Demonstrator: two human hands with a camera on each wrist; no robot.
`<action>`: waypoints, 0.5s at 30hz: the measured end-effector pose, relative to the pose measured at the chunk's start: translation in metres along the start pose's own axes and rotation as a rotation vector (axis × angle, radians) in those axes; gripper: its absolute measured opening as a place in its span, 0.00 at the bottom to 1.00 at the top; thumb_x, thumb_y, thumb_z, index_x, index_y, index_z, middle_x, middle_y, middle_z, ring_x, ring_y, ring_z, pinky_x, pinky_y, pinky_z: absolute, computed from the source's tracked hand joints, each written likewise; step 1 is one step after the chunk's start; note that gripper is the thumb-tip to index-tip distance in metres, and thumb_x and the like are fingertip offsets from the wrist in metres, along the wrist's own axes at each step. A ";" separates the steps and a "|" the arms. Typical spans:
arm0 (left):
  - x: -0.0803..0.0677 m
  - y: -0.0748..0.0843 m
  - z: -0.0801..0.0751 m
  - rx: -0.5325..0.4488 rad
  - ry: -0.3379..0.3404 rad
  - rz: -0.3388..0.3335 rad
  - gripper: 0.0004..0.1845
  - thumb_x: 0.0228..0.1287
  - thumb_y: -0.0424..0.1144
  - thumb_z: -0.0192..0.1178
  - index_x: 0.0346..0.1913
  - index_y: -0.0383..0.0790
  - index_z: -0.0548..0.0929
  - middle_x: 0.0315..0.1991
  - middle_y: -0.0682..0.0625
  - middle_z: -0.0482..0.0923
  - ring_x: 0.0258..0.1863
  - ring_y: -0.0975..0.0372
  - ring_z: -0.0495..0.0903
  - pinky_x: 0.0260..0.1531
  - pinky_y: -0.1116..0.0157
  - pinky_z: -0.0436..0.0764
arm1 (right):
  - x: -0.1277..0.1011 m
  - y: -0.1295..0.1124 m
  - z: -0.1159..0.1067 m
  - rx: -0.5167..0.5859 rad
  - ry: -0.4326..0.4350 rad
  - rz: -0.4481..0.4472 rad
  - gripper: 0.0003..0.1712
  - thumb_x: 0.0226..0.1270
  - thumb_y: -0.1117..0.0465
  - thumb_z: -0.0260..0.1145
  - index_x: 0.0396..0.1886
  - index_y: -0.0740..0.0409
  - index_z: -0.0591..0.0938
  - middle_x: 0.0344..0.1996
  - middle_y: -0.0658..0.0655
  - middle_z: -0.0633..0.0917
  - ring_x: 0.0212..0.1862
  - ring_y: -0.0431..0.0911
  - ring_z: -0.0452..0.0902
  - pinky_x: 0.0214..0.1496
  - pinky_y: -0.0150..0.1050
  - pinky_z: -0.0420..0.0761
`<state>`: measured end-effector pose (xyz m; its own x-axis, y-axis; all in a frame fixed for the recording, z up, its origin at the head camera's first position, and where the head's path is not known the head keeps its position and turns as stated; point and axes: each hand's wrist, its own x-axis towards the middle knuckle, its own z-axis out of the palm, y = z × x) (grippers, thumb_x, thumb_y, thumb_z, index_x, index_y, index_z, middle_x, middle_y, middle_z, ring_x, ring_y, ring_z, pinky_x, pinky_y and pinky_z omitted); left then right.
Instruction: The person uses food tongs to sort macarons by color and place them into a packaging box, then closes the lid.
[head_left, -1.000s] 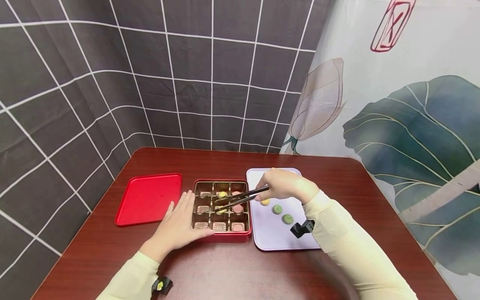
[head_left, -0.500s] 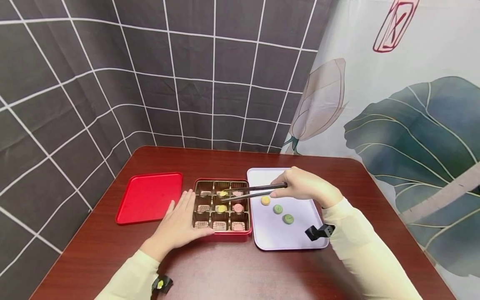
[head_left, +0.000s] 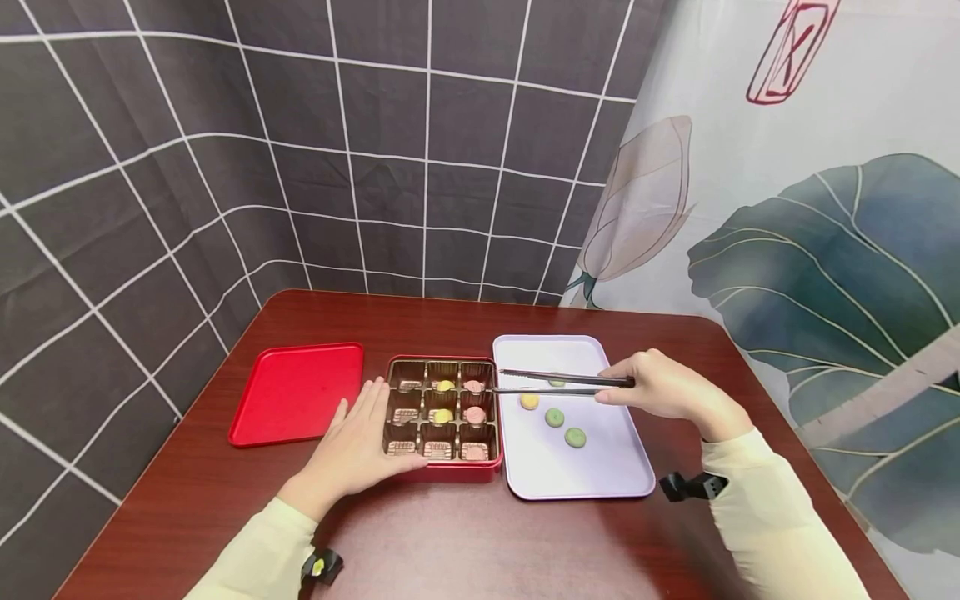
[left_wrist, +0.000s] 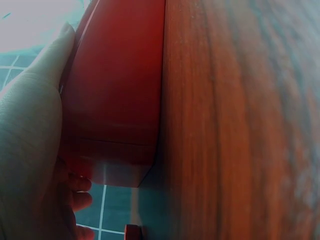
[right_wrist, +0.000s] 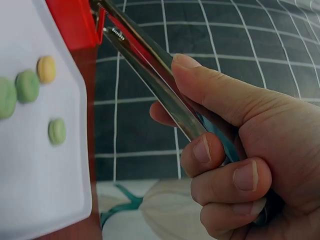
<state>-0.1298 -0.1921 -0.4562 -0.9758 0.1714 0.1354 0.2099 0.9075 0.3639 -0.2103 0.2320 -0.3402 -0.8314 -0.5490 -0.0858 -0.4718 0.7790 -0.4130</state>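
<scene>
Metal tongs (head_left: 562, 382) are gripped by the right hand (head_left: 667, 390), thumb and curled fingers wrapped round the arms, which are held narrow and level above the lilac tray (head_left: 611, 477) (nothing seen between the tips). The tips lie near the red box (head_left: 442, 470). The box's near-left edge is pressed by the flat, straight-fingered left hand (head_left: 358, 448). Four small sweets (head_left: 554, 417) lie on the tray; a red lid (head_left: 296, 393) rests left of the box.

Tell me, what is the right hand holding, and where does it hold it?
The right hand holds dark metal tongs by their back end, thumb on top and fingers curled underneath. The tips reach toward the red box; whether they grip anything cannot be told.
</scene>
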 end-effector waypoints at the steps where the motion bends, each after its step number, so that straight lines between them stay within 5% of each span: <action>1: 0.000 0.000 0.000 0.001 -0.001 -0.001 0.67 0.40 0.79 0.58 0.75 0.34 0.51 0.75 0.40 0.49 0.74 0.47 0.46 0.68 0.41 0.47 | -0.003 0.003 0.000 0.003 0.008 0.009 0.21 0.56 0.47 0.73 0.45 0.54 0.88 0.30 0.44 0.86 0.27 0.39 0.74 0.29 0.34 0.73; 15: 0.001 0.001 0.002 0.003 0.012 -0.001 0.67 0.40 0.78 0.60 0.74 0.34 0.52 0.74 0.39 0.51 0.74 0.47 0.47 0.67 0.41 0.49 | -0.031 0.039 0.013 0.044 0.014 0.105 0.23 0.54 0.41 0.72 0.42 0.51 0.89 0.33 0.45 0.87 0.32 0.38 0.79 0.37 0.36 0.81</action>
<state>-0.1302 -0.1908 -0.4573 -0.9752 0.1662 0.1460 0.2089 0.9090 0.3608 -0.1992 0.2753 -0.3655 -0.8796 -0.4609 -0.1178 -0.3691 0.8175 -0.4422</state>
